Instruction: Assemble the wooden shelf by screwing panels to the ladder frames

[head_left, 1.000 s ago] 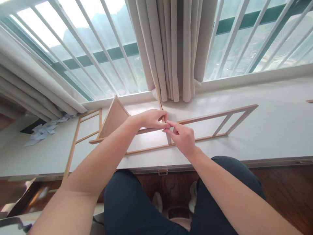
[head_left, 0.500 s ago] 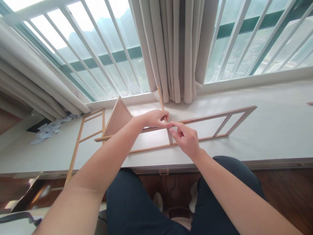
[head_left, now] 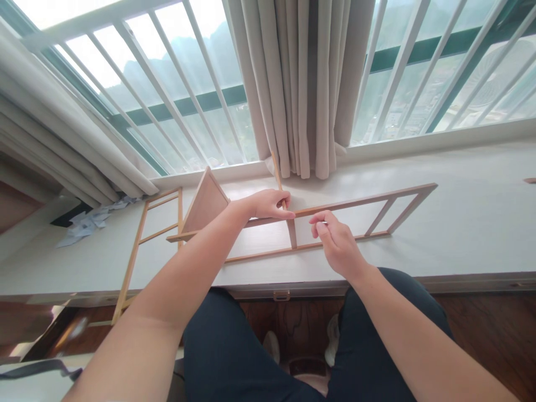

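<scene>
Wooden frame (head_left: 368,199) lay within the grasp of the left hand (head_left: 270,204), whose fingers curled over the place where a thin wooden strip (head_left: 276,170) met the long upper rail, the thumb stretched along toward the rail. The right hand (head_left: 338,241) hung just beside that joint, apart from the wood, its fingers bent in toward the thumb; a pale glint showed near the fingertips, but whether it held something small I cannot tell.

From the hands the frame ran out to the right, its two long rails joined by short crossbars near the far end, all of it on the white worktop (head_left: 473,223) below the windows. The thin strip slanted up to the foot of the middle curtain (head_left: 288,84). Behind the left forearm stood a tilted wooden panel (head_left: 206,202); the arm hid how it met the rails.

Farther left, a second frame (head_left: 159,233), ladder-like, reached past the worktop's front edge. Crumpled white papers (head_left: 86,223) lay beyond it, next to something black, near the left curtain (head_left: 62,117). At the far right edge showed a small wooden piece (head_left: 530,180). White window bars (head_left: 159,84) rose behind, and dark-clad knees (head_left: 234,346) showed below, over a dark wooden floor (head_left: 481,312).
</scene>
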A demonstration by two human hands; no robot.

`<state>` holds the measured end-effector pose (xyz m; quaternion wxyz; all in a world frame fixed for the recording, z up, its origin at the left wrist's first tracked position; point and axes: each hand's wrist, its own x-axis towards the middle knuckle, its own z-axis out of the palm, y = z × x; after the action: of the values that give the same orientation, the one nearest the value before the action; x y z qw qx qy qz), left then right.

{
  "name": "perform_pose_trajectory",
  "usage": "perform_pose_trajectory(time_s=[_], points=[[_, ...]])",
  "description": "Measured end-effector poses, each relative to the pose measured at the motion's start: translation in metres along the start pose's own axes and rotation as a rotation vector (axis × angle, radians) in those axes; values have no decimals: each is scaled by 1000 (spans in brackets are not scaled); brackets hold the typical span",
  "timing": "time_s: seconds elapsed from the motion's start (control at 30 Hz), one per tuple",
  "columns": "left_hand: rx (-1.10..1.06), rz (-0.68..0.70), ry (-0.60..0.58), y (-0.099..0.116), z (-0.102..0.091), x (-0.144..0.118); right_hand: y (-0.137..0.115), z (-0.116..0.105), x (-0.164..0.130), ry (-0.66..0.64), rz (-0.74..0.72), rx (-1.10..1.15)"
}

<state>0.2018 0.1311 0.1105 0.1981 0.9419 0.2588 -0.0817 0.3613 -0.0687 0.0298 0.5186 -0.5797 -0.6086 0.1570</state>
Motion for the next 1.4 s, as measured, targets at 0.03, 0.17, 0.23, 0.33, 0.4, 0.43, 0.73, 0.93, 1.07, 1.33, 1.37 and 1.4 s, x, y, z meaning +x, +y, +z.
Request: perform_pose_trajectory(time_s=[0.03,0.17,0.23,0.33,0.4,0.43,0.73,0.93,1.07,1.33,1.37,1.4], points=[[-2,4,2,0,0,0,0,-1,0,-14,-8,6],[-8,8,9,2,0,-1,7,1,2,-86,-130,10],[-10,7,12,3,0,-1,11,3,3,-70,-211,-41],[-12,7,11,2,0,-1,12,3,3,-72,-236,-49],[-11,10,12,0,0,0,11,2,2,-83,-220,7],[-11,11,13,-1,1,0,10,1,1,-74,-208,36],[-38,4,7,2,0,-1,4,13,-4,192,-311,28],[-53,11,17,3,0,0,1,27,1,207,-530,-68],[-59,15,16,2,1,1,2,31,3,237,-577,-123],[-64,16,19,1,1,0,4,28,2,201,-524,-137],[-64,18,19,1,1,0,4,28,2,200,-528,-136],[-63,21,19,0,1,0,4,28,2,200,-536,-139]])
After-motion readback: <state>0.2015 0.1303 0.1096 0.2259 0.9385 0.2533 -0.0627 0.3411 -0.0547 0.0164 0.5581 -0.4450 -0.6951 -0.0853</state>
